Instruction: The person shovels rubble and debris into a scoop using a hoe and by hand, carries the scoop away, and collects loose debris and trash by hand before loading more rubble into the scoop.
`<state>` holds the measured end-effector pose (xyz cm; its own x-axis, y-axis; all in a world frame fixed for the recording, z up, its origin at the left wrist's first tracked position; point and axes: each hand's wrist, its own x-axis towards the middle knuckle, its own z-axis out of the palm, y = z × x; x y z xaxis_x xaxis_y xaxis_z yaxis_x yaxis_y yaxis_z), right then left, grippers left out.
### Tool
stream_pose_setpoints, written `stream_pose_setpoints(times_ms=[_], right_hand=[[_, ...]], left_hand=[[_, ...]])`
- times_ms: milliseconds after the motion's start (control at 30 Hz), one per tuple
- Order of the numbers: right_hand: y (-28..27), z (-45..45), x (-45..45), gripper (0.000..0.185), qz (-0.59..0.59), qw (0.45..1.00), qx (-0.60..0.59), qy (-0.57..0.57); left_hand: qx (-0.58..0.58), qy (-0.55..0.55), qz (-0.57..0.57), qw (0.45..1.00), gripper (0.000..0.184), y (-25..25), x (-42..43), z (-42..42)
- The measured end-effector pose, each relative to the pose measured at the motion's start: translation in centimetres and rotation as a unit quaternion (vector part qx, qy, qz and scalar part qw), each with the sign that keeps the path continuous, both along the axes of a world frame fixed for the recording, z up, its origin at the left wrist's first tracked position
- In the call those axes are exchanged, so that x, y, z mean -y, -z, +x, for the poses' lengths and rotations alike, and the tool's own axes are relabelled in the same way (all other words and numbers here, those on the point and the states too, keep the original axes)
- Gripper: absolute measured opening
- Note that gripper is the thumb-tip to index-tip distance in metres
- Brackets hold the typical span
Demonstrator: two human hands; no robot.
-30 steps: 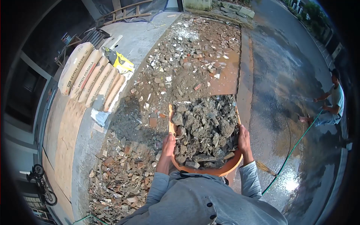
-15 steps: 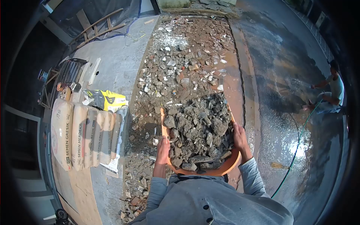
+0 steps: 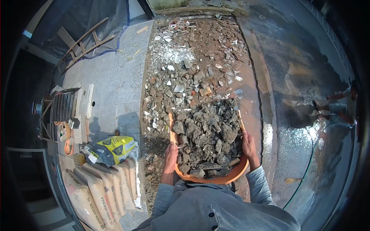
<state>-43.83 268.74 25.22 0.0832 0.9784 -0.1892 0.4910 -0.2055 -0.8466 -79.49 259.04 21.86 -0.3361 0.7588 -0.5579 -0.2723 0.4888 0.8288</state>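
Note:
An orange plastic scoop [image 3: 219, 180], open at the far end, is held in front of my waist. It is heaped with grey rubble [image 3: 210, 134], chunks of broken concrete and dirt. My left hand [image 3: 170, 157] is closed on its left side wall, the thumb on top near the rim. On the opposite wall my right hand [image 3: 250, 149] grips the edge, its fingers partly hidden under the scoop. Below and beyond the scoop runs a strip of broken tiles and stones [image 3: 185, 82].
Cement bags [image 3: 98, 188] stand in a row at lower left, with a yellow and grey bag [image 3: 115, 149] behind them. A wooden ladder [image 3: 86, 46] lies at upper left. On the wet road to the right are a person [image 3: 341, 106], a green hose [image 3: 308, 163] and a broom head [image 3: 293, 180].
My view has moved forward along the rubble strip; the cement bags now sit lower in it. Both hands keep hold of the loaded scoop. The person at right now appears more upright.

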Motion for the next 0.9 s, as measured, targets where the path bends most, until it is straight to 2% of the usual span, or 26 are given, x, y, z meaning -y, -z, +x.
stream_pose_setpoints(times_ms=[167, 267, 333, 400, 433, 467, 500, 567, 600, 633, 667, 733, 767, 800, 833, 867, 900], right_hand=[[2.5, -3.9, -7.9, 0.047, -0.001, 0.999, -0.01, 0.033], [3.1, -7.5, -17.6, 0.048, -0.015, 0.998, -0.016, 0.06], [3.7, -10.0, -22.6, 0.048, -0.001, 0.996, -0.015, 0.083], [2.9, -11.9, -27.2, 0.05, -0.044, 0.996, 0.006, 0.081], [2.2, -13.8, -31.2, 0.05, -0.029, 0.994, 0.006, 0.105], [1.6, -15.0, -35.4, 0.052, 0.013, 0.992, 0.01, 0.123], [0.8, -15.4, -38.9, 0.051, -0.051, 0.992, 0.009, 0.112], [0.3, -17.0, -45.1, 0.05, -0.074, 0.988, -0.016, 0.131], [0.9, -17.7, -51.0, 0.049, -0.073, 0.986, -0.045, 0.145], [3.9, -17.1, -56.3, 0.047, -0.084, 0.985, -0.078, 0.131], [7.6, -16.7, -60.0, 0.044, -0.102, 0.981, -0.113, 0.123], [11.0, -18.6, -65.9, 0.036, -0.131, 0.943, -0.258, 0.165], [13.4, -19.6, -67.2, 0.035, -0.193, 0.935, -0.237, 0.182], [16.4, -20.6, -69.1, 0.034, -0.259, 0.922, -0.216, 0.191], [20.4, -21.3, -68.3, 0.036, -0.276, 0.911, -0.237, 0.193], [23.7, -21.3, -67.6, 0.036, -0.28, 0.91, -0.235, 0.194], [26.5, -21.5, -65.8, 0.041, -0.337, 0.89, -0.239, 0.194]], left_hand=[[-0.036, 0.042, -0.038, 0.998, 0.04, 1.2, -11.0, -4.8], [-0.04, 0.07, -0.066, 0.995, 0.04, 2.2, -23.4, -8.7], [-0.051, 0.074, -0.046, 0.995, 0.04, 4.2, -29.8, -11.2], [-0.058, 0.134, -0.033, 0.989, 0.042, 3.7, -37.1, -13.6], [-0.073, 0.167, -0.034, 0.983, 0.041, 4.1, -43.3, -15.3], [-0.12, 0.189, -0.089, 0.97, 0.042, 2.8, -48.0, -16.0], [-0.114, 0.213, -0.06, 0.969, 0.043, 2.0, -53.4, -17.3], [-0.104, 0.255, -0.063, 0.959, 0.044, 1.5, -60.9, -20.0], [-0.115, 0.281, -0.05, 0.951, 0.041, 4.1, -66.2, -22.0], [-0.1, 0.304, -0.014, 0.947, 0.039, 5.0, -71.3, -23.3], [-0.211, 0.34, 0.007, 0.917, 0.03, 7.6, -76.1, -24.7], [0.034, 0.297, -0.139, 0.944, 0.035, 10.7, -81.2, -25.0], [0.128, 0.257, -0.223, 0.932, 0.038, 12.1, -83.7, -25.1], [0.167, 0.209, -0.197, 0.943, 0.038, 20.5, -84.1, -27.6], [0.1, 0.254, -0.236, 0.932, 0.034, 33.9, -85.0, -31.8], [0.235, 0.254, -0.271, 0.898, 0.031, 37.2, -84.2, -33.4], [0.352, 0.255, -0.317, 0.843, 0.028, 40.1, -83.4, -34.8]])
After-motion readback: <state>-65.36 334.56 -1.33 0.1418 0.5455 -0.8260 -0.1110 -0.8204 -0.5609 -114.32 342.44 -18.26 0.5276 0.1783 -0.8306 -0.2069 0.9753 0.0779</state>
